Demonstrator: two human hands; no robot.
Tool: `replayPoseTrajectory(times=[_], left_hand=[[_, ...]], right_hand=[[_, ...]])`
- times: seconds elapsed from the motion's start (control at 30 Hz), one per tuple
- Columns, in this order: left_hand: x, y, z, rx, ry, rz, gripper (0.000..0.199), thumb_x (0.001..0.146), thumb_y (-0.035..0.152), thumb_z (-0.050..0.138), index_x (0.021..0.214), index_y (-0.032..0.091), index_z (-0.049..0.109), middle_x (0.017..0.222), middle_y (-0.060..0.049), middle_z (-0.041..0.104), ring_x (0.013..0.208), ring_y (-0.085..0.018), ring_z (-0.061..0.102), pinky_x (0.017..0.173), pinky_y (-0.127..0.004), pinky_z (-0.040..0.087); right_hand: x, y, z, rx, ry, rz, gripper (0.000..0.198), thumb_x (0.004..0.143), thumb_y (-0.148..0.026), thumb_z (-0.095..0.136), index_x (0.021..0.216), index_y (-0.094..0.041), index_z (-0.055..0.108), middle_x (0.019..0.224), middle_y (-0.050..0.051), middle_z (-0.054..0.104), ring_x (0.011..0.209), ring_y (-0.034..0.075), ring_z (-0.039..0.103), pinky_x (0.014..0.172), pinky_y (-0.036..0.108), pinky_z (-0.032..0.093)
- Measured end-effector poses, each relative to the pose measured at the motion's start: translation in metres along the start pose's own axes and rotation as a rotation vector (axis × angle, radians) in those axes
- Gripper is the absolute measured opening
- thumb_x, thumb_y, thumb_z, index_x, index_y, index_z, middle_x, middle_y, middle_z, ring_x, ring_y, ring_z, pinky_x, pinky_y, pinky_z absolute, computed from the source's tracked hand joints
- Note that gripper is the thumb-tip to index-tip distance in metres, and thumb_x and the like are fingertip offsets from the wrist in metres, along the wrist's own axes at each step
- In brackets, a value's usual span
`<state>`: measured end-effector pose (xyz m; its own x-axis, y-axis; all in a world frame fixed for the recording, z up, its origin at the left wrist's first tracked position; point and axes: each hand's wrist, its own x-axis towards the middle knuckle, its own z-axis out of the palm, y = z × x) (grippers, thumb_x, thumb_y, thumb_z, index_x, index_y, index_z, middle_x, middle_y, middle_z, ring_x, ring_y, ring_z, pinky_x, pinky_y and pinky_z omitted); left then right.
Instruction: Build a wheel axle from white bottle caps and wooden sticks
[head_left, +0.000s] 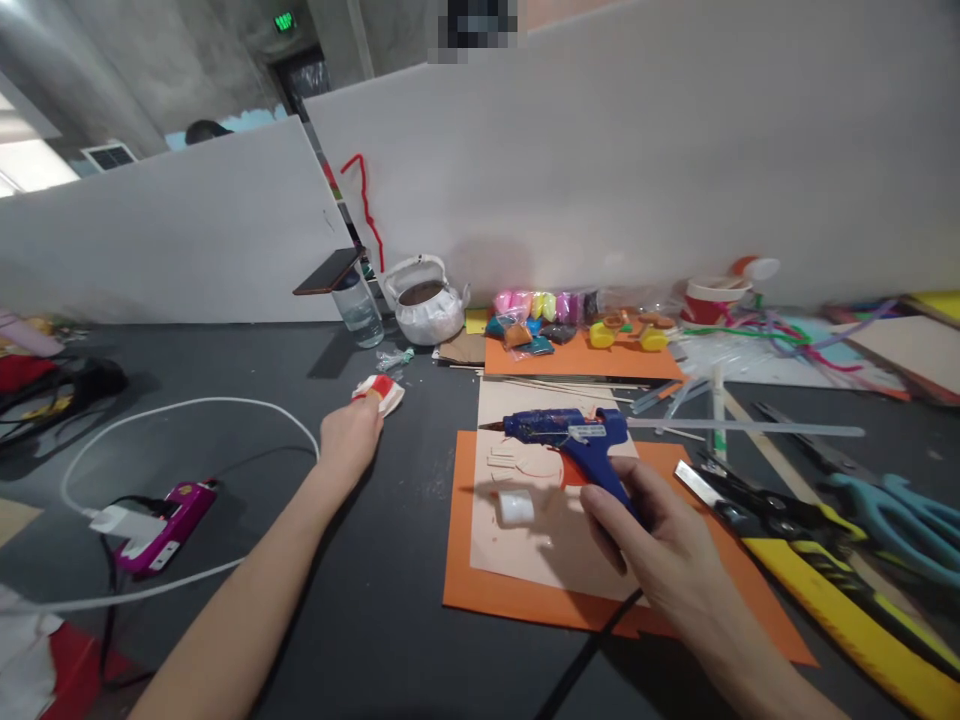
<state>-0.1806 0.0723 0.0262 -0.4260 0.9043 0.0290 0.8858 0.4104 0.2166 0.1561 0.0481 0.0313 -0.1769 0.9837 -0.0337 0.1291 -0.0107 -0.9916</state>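
Right hand [660, 545] wrapped round the handle of a dark blue plastic glue gun [574, 430], nozzle pointing left, held above the sheets; a long translucent glue stick [757, 428] juts out of its back. Left hand [351, 435], arm stretched forward, has its fingers pinched on a small crumpled red-and-white piece [384, 392] at the tabletop [405, 580].

Under the gun, a pale pink paper sheet [499, 555] lies on a larger orange sheet [457, 575], with a small white block [516, 507] on it and a black cord [577, 665] trailing below. Crowding in by the right wrist: yellow-and-black metal-jawed pliers [825, 590], their tip over the orange sheet, and teal-handled scissors [900, 520] just beyond. Over to the left, a white cable [202, 402] loops up to the left forearm, near a magenta power strip [180, 515].

Further back, a white kettle-shaped pot [431, 318] stands beside a clear water bottle [360, 318], then bagged coloured clay [544, 310] and a red-and-white cup [712, 300], all before a white partition [637, 150].
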Motion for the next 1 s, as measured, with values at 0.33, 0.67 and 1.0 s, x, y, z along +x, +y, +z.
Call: replayPoseTrajectory(times=[0.33, 0.67, 1.0], left_hand=[[-0.043, 0.065, -0.01, -0.94, -0.302, 0.103, 0.031, 0.099, 0.026, 0.046, 0.126, 0.014, 0.055, 0.106, -0.009, 0.065, 0.072, -0.013, 0.064, 0.052, -0.024, 0.047], [-0.09, 0.091, -0.012, -1.476, -0.664, 0.167, 0.037, 0.075, 0.02, 0.084, 0.1, 0.02, 0.057, 0.107, -0.007, 0.075, 0.093, -0.022, 0.075, 0.073, -0.03, 0.062], [-0.11, 0.11, 0.004, -1.737, -0.673, 0.143, 0.029, 0.085, 0.043, 0.075, 0.103, 0.021, 0.072, 0.08, 0.0, 0.071, 0.05, -0.009, 0.066, 0.052, -0.023, 0.058]], right_hand=[[-0.001, -0.01, -0.006, 0.159, -0.001, 0.011, 0.042, 0.086, -0.056, 0.073, 0.085, -0.02, 0.052, 0.061, -0.004, 0.054, 0.05, 0.01, 0.048, 0.043, 0.018, 0.04], [-0.018, -0.022, -0.025, 0.224, -0.001, 0.023, 0.034, 0.09, -0.051, 0.072, 0.087, -0.019, 0.061, 0.062, -0.003, 0.054, 0.054, 0.008, 0.042, 0.046, 0.015, 0.034], [-0.027, -0.006, -0.035, 0.432, -0.068, -0.027, 0.023, 0.091, -0.044, 0.072, 0.103, -0.025, 0.073, 0.091, 0.004, 0.07, 0.05, 0.006, 0.052, 0.048, 0.018, 0.041]])
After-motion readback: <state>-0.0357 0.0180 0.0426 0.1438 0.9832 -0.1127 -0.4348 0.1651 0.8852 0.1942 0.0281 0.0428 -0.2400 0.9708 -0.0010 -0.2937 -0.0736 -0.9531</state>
